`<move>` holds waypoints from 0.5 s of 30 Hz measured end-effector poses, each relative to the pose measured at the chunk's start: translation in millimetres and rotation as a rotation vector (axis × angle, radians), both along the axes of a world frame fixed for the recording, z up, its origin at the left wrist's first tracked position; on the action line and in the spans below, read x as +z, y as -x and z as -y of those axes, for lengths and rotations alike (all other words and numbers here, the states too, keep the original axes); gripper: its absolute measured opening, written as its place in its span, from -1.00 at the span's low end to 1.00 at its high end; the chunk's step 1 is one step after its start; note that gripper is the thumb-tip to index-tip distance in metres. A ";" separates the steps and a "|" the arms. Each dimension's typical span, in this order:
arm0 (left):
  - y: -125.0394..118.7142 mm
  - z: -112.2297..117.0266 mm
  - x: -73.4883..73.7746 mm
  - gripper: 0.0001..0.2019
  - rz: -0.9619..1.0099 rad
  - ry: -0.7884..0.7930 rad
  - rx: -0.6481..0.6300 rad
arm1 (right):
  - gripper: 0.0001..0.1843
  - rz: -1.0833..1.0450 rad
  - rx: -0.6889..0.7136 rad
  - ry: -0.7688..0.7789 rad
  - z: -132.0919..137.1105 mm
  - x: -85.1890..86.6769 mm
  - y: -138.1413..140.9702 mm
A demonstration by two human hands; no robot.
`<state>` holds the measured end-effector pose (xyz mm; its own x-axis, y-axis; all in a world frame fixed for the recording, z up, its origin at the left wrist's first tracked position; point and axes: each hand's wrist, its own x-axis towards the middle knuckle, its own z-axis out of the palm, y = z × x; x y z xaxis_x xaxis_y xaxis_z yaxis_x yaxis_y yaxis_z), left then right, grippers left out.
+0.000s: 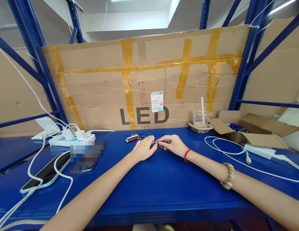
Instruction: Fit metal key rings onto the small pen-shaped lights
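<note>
Both hands meet at the far middle of a blue table [159,189]. The left hand [144,149] and the right hand [172,144] each close their fingertips in a pinching grip on opposite ends of one small item [157,143]. It shows blue and red but is too tiny to identify. Both hands rest on the table, which probably steadies such fine work. Just left of the left hand lie little red and silver keyring torches [133,138], within easy reach. A red string bracelet [187,154] circles the right wrist. Far right stand a plastic cup with a straw [201,118] and an open cardboard box [248,130], with a white charger cable [226,152] nearer. At left are a power strip [72,138] and a phone [47,173]. A taped cardboard sheet [144,83] marked LED forms the back wall.
</note>
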<state>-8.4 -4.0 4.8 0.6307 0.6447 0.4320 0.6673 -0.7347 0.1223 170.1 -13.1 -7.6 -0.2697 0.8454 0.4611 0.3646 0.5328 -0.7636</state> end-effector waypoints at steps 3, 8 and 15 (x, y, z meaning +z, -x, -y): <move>-0.4 -0.4 0.0 -0.70 0.017 0.026 0.008 | -0.66 -0.007 0.001 0.028 2.1 1.3 1.5; -0.6 -5.3 -2.8 -0.73 0.054 0.066 -0.004 | -0.60 -0.020 0.006 0.019 4.0 2.7 3.3; -0.5 -4.2 -2.4 -0.75 0.064 -0.007 -0.006 | -0.61 -0.016 -0.045 -0.030 5.4 4.2 5.1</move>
